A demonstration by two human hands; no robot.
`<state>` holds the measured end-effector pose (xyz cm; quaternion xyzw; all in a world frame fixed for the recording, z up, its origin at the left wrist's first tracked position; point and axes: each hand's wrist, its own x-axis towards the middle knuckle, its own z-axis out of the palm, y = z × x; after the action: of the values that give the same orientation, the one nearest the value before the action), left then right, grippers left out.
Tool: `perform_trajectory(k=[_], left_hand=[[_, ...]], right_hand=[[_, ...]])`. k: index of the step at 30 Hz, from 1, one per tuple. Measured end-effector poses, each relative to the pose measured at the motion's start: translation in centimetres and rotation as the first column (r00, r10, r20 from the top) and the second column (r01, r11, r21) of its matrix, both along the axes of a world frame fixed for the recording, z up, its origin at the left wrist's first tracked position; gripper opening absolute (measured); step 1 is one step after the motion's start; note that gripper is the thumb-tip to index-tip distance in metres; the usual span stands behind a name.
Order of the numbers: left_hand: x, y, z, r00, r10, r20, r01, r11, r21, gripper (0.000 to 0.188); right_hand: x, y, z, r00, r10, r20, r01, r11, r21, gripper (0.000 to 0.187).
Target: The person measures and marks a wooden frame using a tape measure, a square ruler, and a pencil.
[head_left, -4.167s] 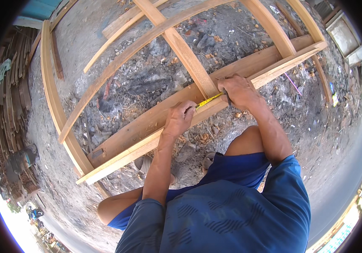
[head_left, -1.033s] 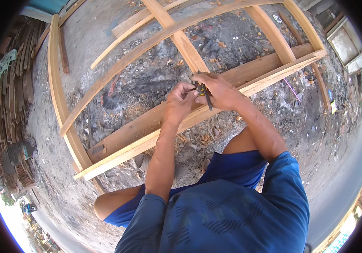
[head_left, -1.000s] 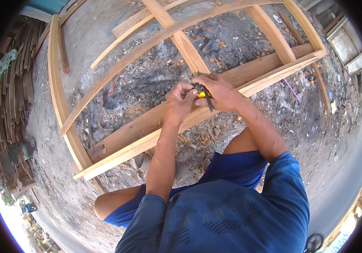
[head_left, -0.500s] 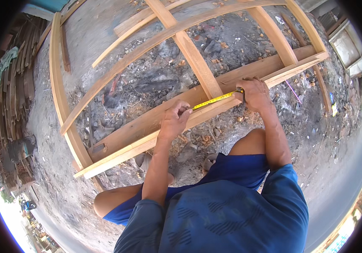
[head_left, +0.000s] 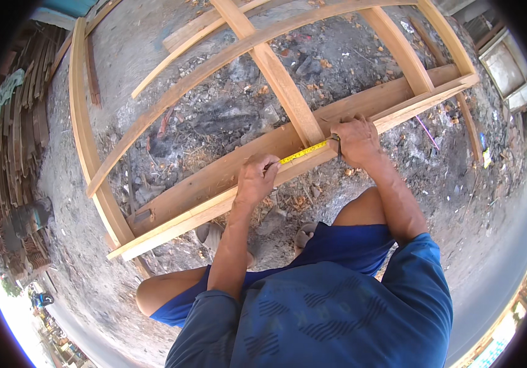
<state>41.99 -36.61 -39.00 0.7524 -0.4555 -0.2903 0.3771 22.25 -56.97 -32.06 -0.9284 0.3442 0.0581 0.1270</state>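
Observation:
A yellow tape measure (head_left: 304, 152) is drawn out between my two hands along the near edge of a wooden frame (head_left: 180, 219). My left hand (head_left: 256, 178) pinches the blade at its left end, against the front rail. Closed around the dark tape case is my right hand (head_left: 357, 141), which rests on the same rail and hides most of the case. Just beyond the blade, a middle crosspiece (head_left: 285, 91) meets the rail between my hands. The exposed blade lies roughly along the rail.
A curved wooden strip (head_left: 171, 95) crosses over the frame. Dark planks (head_left: 21, 135) are stacked at the far left. Beneath lies rubble-strewn ground (head_left: 226, 122). Loose wood strips (head_left: 470, 129) lie on the right, near a pale-panelled wooden frame (head_left: 509, 70).
My right hand has shifted left along the rail with the tape case, so less blade shows between my hands. My left hand stays in nearly the same place.

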Motion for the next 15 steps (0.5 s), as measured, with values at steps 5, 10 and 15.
perform_trajectory(k=[5, 10, 15], left_hand=[[0.14, 0.2, -0.33, 0.996, -0.018, 0.087, 0.022, 0.999, -0.045, 0.011], [0.35, 0.23, -0.48, 0.997, -0.029, 0.076, 0.034, 0.997, -0.064, 0.01], [0.46, 0.13, -0.35, 0.997, -0.047, 0.067, 0.051, 0.997, -0.052, 0.01]], right_hand=[[0.32, 0.24, -0.13, 1.0, 0.007, -0.018, -0.007, 1.0, 0.018, 0.027], [0.3, 0.32, -0.76, 1.0, 0.022, -0.009, -0.021, 1.0, 0.001, 0.027], [0.3, 0.21, -0.78, 0.999, 0.023, -0.034, -0.023, 1.0, 0.018, 0.026]])
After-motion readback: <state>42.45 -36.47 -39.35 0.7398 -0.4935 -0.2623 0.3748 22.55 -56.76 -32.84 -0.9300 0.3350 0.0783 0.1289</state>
